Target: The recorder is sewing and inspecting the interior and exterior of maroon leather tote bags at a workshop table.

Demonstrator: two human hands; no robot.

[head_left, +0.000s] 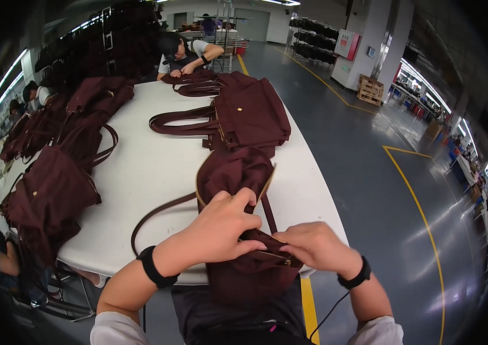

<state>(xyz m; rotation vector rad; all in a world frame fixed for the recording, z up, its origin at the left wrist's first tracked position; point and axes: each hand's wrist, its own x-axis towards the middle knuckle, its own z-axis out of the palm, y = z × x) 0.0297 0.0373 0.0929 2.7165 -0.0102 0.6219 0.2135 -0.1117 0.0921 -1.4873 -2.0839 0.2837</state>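
Note:
A maroon fabric handbag hangs over the near edge of the white table, its zipped top spread open in front of me. My left hand grips the bag's fabric beside an opening, fingers bent and thumb laid along the zipper. On the opposite side, my right hand pinches the edge of that zipped opening between thumb and fingers. The gold zipper runs between both hands. One strap loops out to the left on the tabletop. What lies inside the bag is hidden.
More maroon handbags lie farther up the white table, and others are heaped along its left side. A co-worker bends over a bag at the far end. Right of the table runs a grey floor with yellow lines.

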